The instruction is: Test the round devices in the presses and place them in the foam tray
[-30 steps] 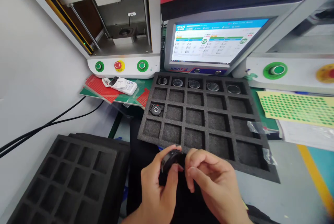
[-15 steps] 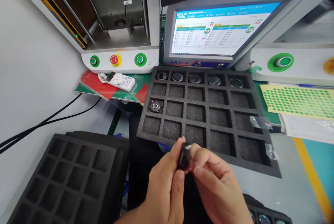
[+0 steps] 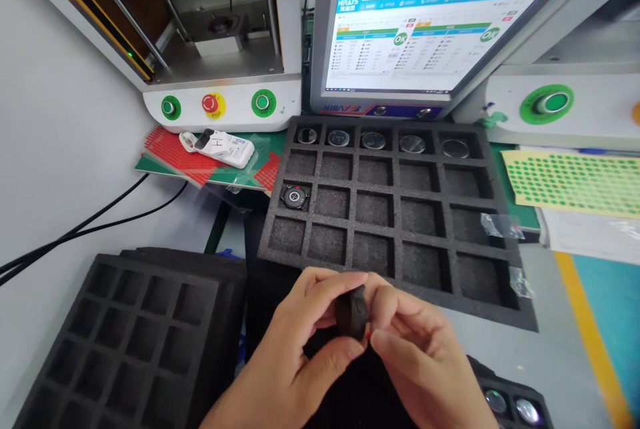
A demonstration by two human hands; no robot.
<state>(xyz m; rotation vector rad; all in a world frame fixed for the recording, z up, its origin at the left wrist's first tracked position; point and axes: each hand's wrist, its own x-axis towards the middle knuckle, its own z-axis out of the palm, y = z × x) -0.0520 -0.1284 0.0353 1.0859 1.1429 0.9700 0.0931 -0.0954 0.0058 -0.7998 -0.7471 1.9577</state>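
Watch body (image 3: 351,315) sits between the fingers (image 3: 333,359) of the left hand (image 3: 290,342).

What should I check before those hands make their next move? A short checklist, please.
1. Round black watch-like device held: ok, in the left hand.
2. Small red piece gripped by right hand: cannot tell, mostly hidden.
3. Rectangular dark-grey foam tray nearby: ok, just beyond both hands.
4. Crinkled clear plastic scraps off the tray: not ok, two at its right edge.
5. Grey rectangular monitor lit: ok, two green OK marks.
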